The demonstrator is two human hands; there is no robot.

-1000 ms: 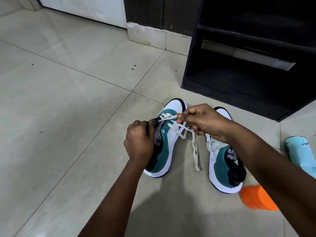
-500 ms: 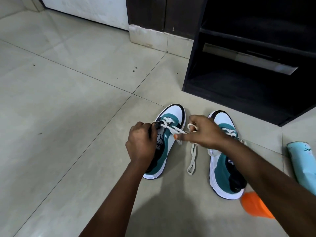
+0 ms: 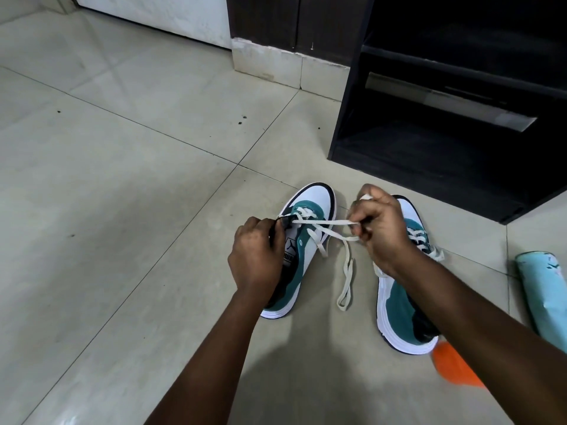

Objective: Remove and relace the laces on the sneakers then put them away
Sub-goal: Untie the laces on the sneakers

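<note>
Two white and teal sneakers stand side by side on the tiled floor, toes pointing away from me. My left hand (image 3: 257, 256) grips the black tongue of the left sneaker (image 3: 313, 207). My right hand (image 3: 379, 228) pinches the white lace (image 3: 325, 223), drawn taut to the right out of the left sneaker's front eyelets. The lace's loose end (image 3: 346, 283) hangs in a loop onto the floor between the shoes. The right sneaker (image 3: 402, 305) is laced and lies partly under my right forearm.
An open black shoe cabinet (image 3: 429, 139) stands right behind the sneakers. A light blue cylinder (image 3: 540, 289) lies on the floor at the far right. An orange object (image 3: 454, 366) sits beside the right sneaker's heel. Bare floor tiles (image 3: 107, 210) spread to the left.
My right hand has moved to the right and drawn the lace out longer and tighter from the left sneaker. My left hand has kept its grip on the tongue.
</note>
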